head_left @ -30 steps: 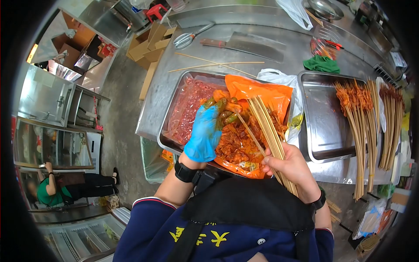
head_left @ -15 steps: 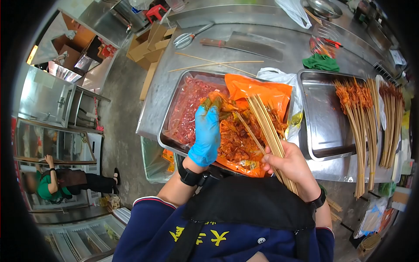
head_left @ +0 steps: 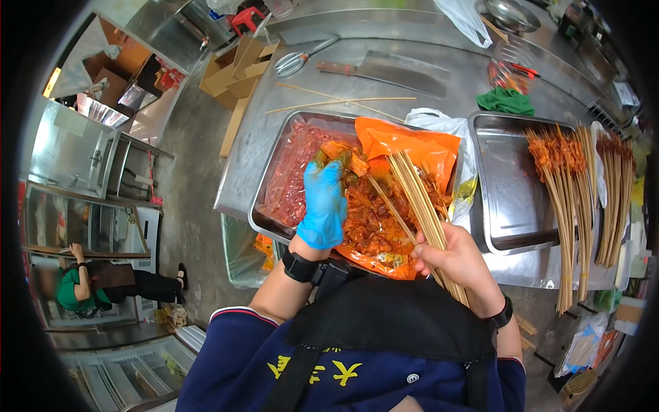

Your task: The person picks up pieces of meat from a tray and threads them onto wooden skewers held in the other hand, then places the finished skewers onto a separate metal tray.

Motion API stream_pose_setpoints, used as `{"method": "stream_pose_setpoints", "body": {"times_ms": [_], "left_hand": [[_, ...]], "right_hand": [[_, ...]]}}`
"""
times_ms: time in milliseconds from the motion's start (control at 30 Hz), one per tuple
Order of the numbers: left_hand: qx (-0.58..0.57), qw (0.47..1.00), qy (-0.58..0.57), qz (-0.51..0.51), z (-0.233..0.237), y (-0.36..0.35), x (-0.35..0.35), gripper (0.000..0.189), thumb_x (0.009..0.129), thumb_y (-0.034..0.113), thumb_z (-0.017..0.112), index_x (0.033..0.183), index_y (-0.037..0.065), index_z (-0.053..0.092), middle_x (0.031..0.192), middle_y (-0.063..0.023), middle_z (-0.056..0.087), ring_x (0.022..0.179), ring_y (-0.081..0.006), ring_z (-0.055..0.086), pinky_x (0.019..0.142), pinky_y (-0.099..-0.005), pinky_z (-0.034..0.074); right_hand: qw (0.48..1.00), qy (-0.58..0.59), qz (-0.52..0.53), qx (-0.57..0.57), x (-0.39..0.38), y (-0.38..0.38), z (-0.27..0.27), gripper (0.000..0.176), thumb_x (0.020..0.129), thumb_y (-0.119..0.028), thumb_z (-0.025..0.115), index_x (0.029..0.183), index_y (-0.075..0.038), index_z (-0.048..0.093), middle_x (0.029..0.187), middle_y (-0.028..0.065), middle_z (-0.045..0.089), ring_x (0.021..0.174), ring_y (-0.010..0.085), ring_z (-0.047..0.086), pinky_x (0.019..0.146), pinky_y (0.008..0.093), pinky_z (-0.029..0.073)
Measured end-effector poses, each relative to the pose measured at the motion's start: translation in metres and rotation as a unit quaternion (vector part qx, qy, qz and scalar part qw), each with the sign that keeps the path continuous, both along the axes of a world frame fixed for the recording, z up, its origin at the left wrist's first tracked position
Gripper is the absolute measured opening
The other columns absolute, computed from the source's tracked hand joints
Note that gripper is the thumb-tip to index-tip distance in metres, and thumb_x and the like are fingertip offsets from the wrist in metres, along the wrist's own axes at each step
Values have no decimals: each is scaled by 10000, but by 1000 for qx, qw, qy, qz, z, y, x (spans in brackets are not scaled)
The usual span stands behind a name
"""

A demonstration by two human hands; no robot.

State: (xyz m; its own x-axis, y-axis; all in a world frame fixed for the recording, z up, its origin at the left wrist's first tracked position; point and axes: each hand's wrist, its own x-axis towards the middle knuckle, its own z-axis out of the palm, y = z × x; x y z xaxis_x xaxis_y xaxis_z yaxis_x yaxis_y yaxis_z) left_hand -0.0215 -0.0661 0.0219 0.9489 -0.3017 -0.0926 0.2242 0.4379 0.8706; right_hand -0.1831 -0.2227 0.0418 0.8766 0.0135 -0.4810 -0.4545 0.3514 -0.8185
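Observation:
My left hand [head_left: 325,202], in a blue glove, has its stained fingers closed on a piece of red marinated meat [head_left: 353,159]. My bare right hand [head_left: 453,255] grips a bundle of bamboo skewers [head_left: 427,206]. One skewer [head_left: 390,200] stands apart from that bundle, its tip near the held meat. Below lies a heap of marinated meat [head_left: 374,230] on an opened orange bag [head_left: 412,141]. The bag rests in a metal tray [head_left: 271,180], beside a clear bag of raw minced-looking meat [head_left: 295,165].
Right of my hands is a second metal tray [head_left: 504,185], with loaded meat skewers [head_left: 559,172] across its side. A cleaver [head_left: 391,72], scissors [head_left: 302,58], loose skewers [head_left: 336,100] and a green cloth [head_left: 506,101] lie behind. A person [head_left: 89,285] stands at a fridge, far left.
My left hand has shifted slightly, its fingers curling more around the meat, which now sits closer to the skewer tip. My right hand stays nearly still.

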Motion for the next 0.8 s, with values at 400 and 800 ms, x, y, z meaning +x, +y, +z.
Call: {"method": "stream_pose_setpoints", "body": {"times_ms": [400,800], "left_hand": [[32,999,-32,2,-1,1,-14,212,839,50,457,1043,17,507,980,-75,572,859,-189,586,698,-315,504],[60,981,-185,-1,-6,-7,-27,222,816,-37,478,1028,-3,537,956,-38,572,867,-99,533,761,-248,447]], "right_hand": [[999,-3,-34,-11,-1,1,5,91,778,19,538,865,8,517,711,50,557,580,98,565,497,217,472],[1000,-11,-11,20,-4,0,-1,98,777,12,545,869,4,512,702,55,556,568,111,568,487,222,464]]}}
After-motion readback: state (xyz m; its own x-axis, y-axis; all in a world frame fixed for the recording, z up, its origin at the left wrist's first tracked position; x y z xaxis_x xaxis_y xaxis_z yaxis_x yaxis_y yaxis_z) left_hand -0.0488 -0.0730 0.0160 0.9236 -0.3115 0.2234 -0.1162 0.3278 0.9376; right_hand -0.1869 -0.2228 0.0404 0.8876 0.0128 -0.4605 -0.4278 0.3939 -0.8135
